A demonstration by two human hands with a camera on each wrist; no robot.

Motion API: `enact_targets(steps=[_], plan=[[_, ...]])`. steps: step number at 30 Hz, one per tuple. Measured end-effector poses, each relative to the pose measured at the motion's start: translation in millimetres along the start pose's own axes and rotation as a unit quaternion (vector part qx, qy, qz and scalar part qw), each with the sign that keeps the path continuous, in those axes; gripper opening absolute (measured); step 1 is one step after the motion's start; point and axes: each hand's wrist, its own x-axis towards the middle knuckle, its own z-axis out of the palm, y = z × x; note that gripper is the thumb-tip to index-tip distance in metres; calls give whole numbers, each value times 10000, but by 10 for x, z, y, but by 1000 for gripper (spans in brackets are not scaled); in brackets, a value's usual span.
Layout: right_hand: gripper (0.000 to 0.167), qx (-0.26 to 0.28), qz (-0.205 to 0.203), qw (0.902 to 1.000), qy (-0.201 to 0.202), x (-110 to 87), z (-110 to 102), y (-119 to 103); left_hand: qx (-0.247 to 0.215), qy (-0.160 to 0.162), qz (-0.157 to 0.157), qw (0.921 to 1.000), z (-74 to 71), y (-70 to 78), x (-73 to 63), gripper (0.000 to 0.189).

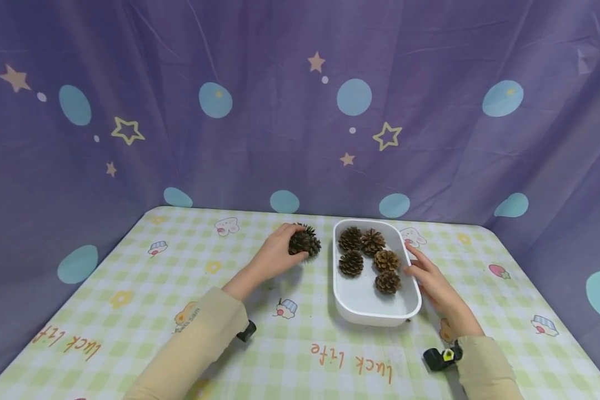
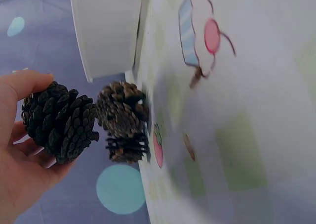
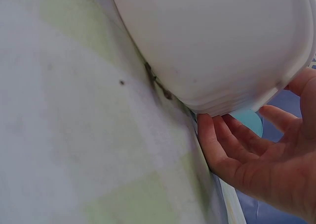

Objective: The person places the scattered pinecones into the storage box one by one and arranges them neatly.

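Note:
My left hand (image 1: 276, 254) grips a dark pine cone (image 2: 59, 122) between thumb and fingers, above the table to the left of the tub. Just beyond that cone, two more pine cones (image 2: 122, 109) stand on the cloth; in the head view the held one partly covers them. Several brown pine cones (image 1: 351, 263) lie inside a white tub (image 1: 372, 318), mostly toward its far end and right side. At the tub's right wall, my right hand (image 1: 432, 282) holds it, with fingertips against the outside and thumb at the rim (image 3: 302, 78).
A green-and-white checked cloth (image 1: 135, 333) with printed cakes and flowers covers the table. Purple curtains (image 1: 280, 111) with stars and blue dots rise behind and at both sides. Small dark bits (image 3: 165, 91) lie by the tub's base.

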Motion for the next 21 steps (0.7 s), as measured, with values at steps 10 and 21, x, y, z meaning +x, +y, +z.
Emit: enact_targets(steps=[10, 21], plan=[[67, 33, -35, 10000, -24, 0, -1, 5, -1, 1, 422, 9991, 63, 247, 23, 58], [68, 81, 18, 10000, -3, 9, 0, -1, -94, -144, 755, 9970, 225, 512, 96, 58]])
